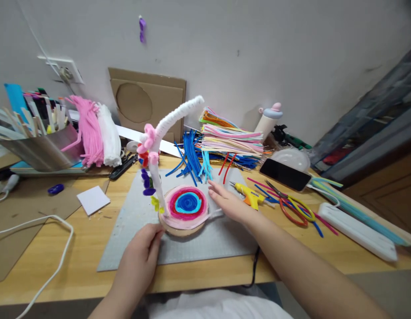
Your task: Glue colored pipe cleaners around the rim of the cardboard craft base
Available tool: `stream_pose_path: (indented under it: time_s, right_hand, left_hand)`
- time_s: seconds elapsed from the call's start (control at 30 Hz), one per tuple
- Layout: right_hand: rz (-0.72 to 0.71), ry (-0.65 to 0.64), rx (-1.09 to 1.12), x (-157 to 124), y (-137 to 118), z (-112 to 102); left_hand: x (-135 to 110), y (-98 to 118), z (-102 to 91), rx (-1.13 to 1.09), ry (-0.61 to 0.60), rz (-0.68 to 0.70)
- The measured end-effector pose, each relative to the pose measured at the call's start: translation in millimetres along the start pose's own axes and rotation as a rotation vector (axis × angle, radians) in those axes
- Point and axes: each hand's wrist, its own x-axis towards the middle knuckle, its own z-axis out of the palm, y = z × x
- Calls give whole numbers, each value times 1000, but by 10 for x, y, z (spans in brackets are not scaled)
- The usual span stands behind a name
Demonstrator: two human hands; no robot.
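Note:
A round craft base (187, 225) lies on a grey board, its top covered in rings of pink, dark red, light blue and blue pipe cleaner. From its left side rises a white wrapped stem (179, 114), bent over to the right at the top. Pink flowers (149, 141), purple petals (147, 182) and a yellow-green piece (155, 204) sit along this stem. My left hand (142, 250) pinches the base's front left edge, fingertips partly hidden. My right hand (227, 201) is open beside the base's right edge, fingers stretched out; contact there is unclear.
Behind the board lie blue pipe cleaners (191, 153) and multicoloured bundles (230, 139). To the right are a yellow glue gun (252, 195), scissors (293, 208), a phone (285, 174) and a white power strip (358, 232). A white cable (67, 243) crosses the left side.

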Motion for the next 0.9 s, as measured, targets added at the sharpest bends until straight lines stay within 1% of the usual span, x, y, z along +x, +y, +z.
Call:
stream_pose_path:
  time_s: [0.07, 0.13, 0.23, 0.3, 0.37, 0.47, 0.63, 0.77, 0.9]
  right_hand:
    - [29, -27, 40, 52, -48, 0]
    - [59, -55, 89, 66, -92, -5]
    - [104, -98, 181, 26, -132, -15]
    - [125, -128, 255, -36, -146, -12]
    - [144, -153, 330, -128, -155, 3]
    - [165, -171, 413, -308, -153, 41]
    - [233, -119, 539, -604, -113, 72]
    - [282, -104, 558, -790, -138, 30]
    - [270, -144, 637, -928, -209, 16]
  left_hand:
    - [-8, 7, 64, 28, 67, 20]
    - [-16, 5, 139, 135, 120, -11]
    - [-20, -7, 230, 259, 100, -49]
    - [-20, -25, 260, 276, 89, -44]
    - [-22, -57, 266, 273, 104, -51]
    - [-38, -122, 244, 246, 123, -47]
    - [-132, -189, 177, 135, 114, -30]
    - [-286, -155, 85, 1, 88, -53]
    - [-383, -52, -33, -140, 66, -102]
